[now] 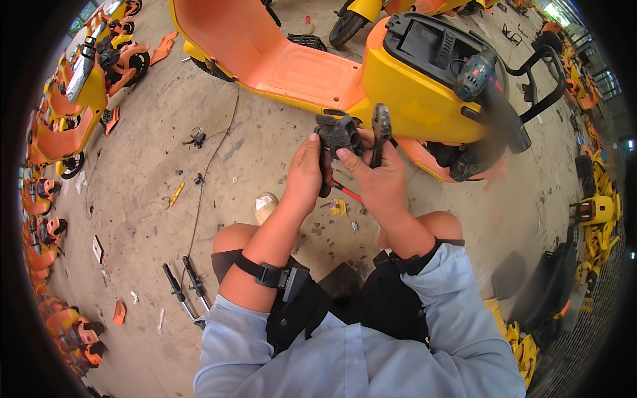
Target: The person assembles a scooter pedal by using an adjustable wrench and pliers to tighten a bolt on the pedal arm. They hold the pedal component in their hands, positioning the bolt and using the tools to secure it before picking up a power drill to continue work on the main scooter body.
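You hold a dark grey, dirty plastic part (338,132), blocky and ribbed, raised upright in front of the yellow scooter body. Just beside it on the right stands a pair of black pliers (380,129), jaws up, their red-tipped handles running down behind your fingers.

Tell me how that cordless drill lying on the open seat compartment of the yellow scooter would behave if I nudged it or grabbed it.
The cordless drill looks rigid and probably heavy for its size. It lies at the rim of the yellow scooter compartment, so a nudge might tip it in or off. Its chunky handle likely gives a secure, non-slip grip.
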`<state>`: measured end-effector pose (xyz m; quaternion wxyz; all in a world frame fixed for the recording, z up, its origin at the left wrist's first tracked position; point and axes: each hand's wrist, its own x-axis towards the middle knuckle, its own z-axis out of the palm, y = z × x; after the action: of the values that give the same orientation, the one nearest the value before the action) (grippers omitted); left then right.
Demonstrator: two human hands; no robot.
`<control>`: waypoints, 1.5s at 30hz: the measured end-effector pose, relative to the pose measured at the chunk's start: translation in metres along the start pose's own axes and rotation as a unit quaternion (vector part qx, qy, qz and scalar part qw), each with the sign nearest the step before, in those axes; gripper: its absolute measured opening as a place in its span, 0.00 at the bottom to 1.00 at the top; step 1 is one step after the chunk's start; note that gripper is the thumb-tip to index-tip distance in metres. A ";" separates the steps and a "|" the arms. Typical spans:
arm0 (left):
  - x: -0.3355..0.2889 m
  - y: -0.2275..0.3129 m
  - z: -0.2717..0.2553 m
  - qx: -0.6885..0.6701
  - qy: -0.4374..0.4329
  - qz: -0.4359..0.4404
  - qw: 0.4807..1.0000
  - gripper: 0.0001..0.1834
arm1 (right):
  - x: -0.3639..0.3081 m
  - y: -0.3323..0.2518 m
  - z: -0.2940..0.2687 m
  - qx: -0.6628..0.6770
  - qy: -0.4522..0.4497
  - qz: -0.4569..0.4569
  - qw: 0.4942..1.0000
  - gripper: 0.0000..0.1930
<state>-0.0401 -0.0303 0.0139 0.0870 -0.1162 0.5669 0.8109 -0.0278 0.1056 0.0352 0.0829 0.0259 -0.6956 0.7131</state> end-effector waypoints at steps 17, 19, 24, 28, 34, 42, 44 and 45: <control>-0.011 0.000 -0.005 -0.129 -0.061 -0.128 0.981 0.28 | -0.013 -0.012 0.008 0.129 -0.072 0.103 0.984 0.22; -0.014 0.006 -0.001 -0.124 -0.057 -0.127 0.983 0.28 | -0.013 -0.015 0.009 0.140 -0.074 0.087 0.984 0.20; -0.016 0.007 -0.004 -0.095 -0.037 -0.120 0.988 0.29 | -0.014 -0.016 0.011 0.144 -0.091 0.066 0.983 0.17; -0.017 0.006 -0.004 -0.062 -0.012 -0.109 0.992 0.31 | -0.015 -0.011 0.010 0.083 -0.081 0.040 0.993 0.18; -0.016 0.000 -0.004 -0.016 0.023 -0.081 0.996 0.34 | -0.016 0.007 0.012 0.010 -0.079 -0.033 0.996 0.19; -0.019 0.009 -0.006 -0.065 -0.049 -0.123 0.989 0.30 | -0.015 -0.018 0.007 0.136 -0.112 0.075 0.981 0.16; -0.015 0.006 -0.013 -0.104 -0.105 -0.127 0.981 0.25 | -0.010 -0.020 0.005 0.183 -0.120 0.090 0.972 0.15; -0.014 0.004 -0.016 -0.102 -0.106 -0.126 0.981 0.25 | -0.009 -0.022 0.004 0.185 -0.120 0.089 0.971 0.15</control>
<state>-0.0259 -0.0471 0.0163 0.2357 -0.1085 0.4496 0.8547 -0.0159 0.1013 0.0560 -0.0708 0.0644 -0.5564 0.8254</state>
